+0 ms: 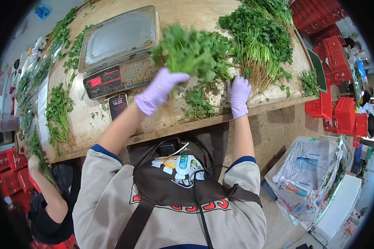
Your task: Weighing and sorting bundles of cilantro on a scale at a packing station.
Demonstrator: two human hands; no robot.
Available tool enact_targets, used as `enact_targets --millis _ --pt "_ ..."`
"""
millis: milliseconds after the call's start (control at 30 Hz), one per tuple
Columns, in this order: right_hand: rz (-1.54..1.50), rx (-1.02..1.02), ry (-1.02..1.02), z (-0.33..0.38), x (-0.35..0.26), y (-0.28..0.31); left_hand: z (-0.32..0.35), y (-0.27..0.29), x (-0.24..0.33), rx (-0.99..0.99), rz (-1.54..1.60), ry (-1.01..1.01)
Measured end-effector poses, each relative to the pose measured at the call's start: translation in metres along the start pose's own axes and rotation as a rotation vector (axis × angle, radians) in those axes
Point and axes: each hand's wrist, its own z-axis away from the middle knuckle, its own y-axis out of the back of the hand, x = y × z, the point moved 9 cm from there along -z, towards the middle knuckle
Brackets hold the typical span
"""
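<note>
Beside the scale point(114, 43), the left hand point(164, 88) grips a bunch of greens point(191, 52), leaves pointing away from the wrist, while the right hand point(239, 93), curled, its hold unclear, is nearer the heap point(264, 43), which lies just beyond, rightward, roots nearest.

The left hand point(164, 89) and its leafy bunch point(193, 50) are blurred; the forearm point(121, 132) partly covers a phone point(118, 104).

"What did the wooden table point(189, 13) carry?"
"A scale point(116, 39), a phone point(119, 106) just beside it, and heaped, rooted greens point(264, 43) toward the right."
"And left?"
"Another leafy bunch point(58, 112)."
</note>
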Motion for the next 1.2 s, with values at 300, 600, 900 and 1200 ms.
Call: enact_targets --millis 300,600,900,1200 --pt "-0.829 -0.166 -0.327 0.014 0.029 -0.016 -0.025 0.226 0.109 0.11 -0.618 0.122" --pt "-2.09 -0.542 -0.618 0.043 -0.079 0.026 0.016 0.074 0.069 0.309 -0.686 -0.531" --pt "-1.55 -0.396 -0.165 0.069 -0.111 0.05 0.007 -0.023 -0.007 -0.152 -0.289 -0.084" --pt "-1.913 -0.079 -0.529 0.049 -0.031 0.035 0.052 0.038 0.072 0.155 -0.731 -0.601"
